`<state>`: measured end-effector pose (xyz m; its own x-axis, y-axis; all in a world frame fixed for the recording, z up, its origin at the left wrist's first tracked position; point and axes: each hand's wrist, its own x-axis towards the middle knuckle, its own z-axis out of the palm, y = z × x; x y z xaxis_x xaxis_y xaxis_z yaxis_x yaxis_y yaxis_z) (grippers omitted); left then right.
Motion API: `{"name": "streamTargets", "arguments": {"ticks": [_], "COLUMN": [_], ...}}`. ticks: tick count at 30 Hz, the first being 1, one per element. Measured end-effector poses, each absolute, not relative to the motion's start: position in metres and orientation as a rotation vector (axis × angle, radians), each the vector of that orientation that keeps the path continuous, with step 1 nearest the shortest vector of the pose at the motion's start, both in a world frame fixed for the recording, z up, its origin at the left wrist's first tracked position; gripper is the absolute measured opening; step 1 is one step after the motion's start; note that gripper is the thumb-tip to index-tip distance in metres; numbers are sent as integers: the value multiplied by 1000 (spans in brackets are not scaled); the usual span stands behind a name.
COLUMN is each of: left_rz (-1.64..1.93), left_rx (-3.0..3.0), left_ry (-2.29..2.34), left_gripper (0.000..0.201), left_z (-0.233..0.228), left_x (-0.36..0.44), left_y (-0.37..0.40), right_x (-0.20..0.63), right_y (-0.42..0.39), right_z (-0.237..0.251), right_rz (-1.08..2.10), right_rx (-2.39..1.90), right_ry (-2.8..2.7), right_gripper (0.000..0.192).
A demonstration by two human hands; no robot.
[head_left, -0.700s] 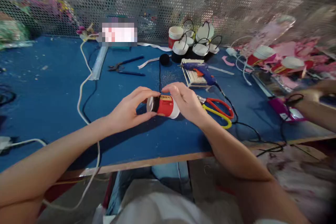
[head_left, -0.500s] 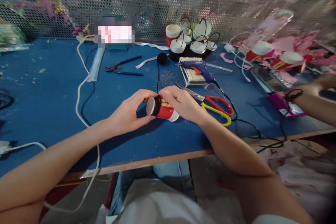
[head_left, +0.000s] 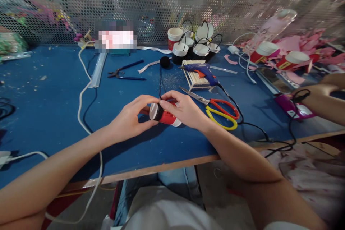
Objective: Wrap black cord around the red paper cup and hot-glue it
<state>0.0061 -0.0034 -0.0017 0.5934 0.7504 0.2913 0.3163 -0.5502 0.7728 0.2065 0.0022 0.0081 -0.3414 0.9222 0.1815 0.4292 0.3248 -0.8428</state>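
A blue counter (head_left: 54, 100) runs along a perforated metal screen, strewn with craft tools and cords. Just above its near edge, the left hand (head_left: 129, 118) and the right hand (head_left: 185, 109) meet around a small red paper cup (head_left: 164, 115) lying on its side, white base turned toward the left hand, a black band wrapped round it near that base. The left grip is closed on the base end with thumb below and fingers on top; the right grip is narrow, thumb and forefinger pinching a thin black cord (head_left: 160, 79) right at the band. That cord runs up across the counter to a black spool (head_left: 165, 61). The likeliest trouble, as I judge it, is the cord slipping out of the pinch, since it is thin and looks taut; a thin paper cup could also dent under a hard squeeze. Red and yellow scissors (head_left: 221, 111) lie just beside the right hand, blades pointing toward it, close enough to snag the wrist. A blue glue gun (head_left: 202, 70) rests on a bundle of sticks farther back, near finished cups with black handles (head_left: 194, 45). Another person's arm (head_left: 323, 97) rests at the right edge.
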Motion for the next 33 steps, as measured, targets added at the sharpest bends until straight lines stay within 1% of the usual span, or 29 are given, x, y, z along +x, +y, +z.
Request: {"name": "streamTargets", "arguments": {"ticks": [3, 7, 12, 17, 23, 33], "left_rz": [797, 831, 810, 793, 769, 749], "left_rx": [2040, 2013, 2016, 2034, 2009, 2033], "left_ry": [851, 907, 985, 1008, 983, 930], "left_gripper": [53, 41, 47, 43, 47, 43], "left_z": [-2, -1, 0, 2, 5, 6], "left_x": [7, 9, 11, 10, 7, 7], "left_y": [-3, -6, -10, -8, -7, -7], "right_x": [204, 203, 205, 204, 200, 195], "right_y": [0, -2, -1, -1, -1, 7], "right_z": [9, 11, 11, 19, 32, 41], "right_rz": [920, 917, 858, 814, 876, 898], "right_rx": [-1223, -1232, -1178, -1086, -963, -1045], "right_ry": [-1910, -1892, -1875, -1872, -1879, -1898], "right_gripper": [22, 19, 10, 9, 11, 12]}}
